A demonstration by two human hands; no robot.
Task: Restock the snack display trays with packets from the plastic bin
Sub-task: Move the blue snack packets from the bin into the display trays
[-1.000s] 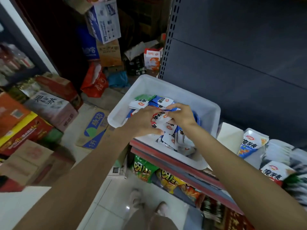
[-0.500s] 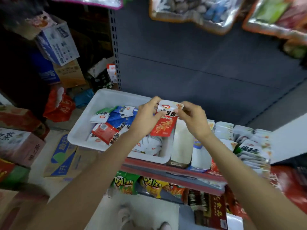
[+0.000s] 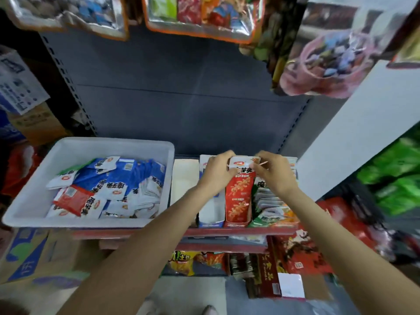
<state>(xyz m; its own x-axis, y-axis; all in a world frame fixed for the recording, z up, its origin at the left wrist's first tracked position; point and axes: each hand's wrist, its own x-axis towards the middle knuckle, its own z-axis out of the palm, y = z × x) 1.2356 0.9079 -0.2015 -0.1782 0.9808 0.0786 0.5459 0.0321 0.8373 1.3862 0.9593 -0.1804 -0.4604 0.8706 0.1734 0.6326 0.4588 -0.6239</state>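
A white plastic bin stands on the left of the shelf, holding several blue, white and red snack packets. To its right stand narrow display trays: a white one, a blue one, a red one and a green one stacked with packets. My left hand and my right hand together pinch the top of a red-and-white packet, held upright over the back of the red tray.
Bags of sweets hang above the grey shelf back. A white panel borders the shelf on the right. Snack bags and a red box fill the lower shelf. Cardboard cartons sit on the floor at left.
Both hands lifted a red-and-white packet out of the bin and carried it right, to above the red tray. The camera view swung right and up.
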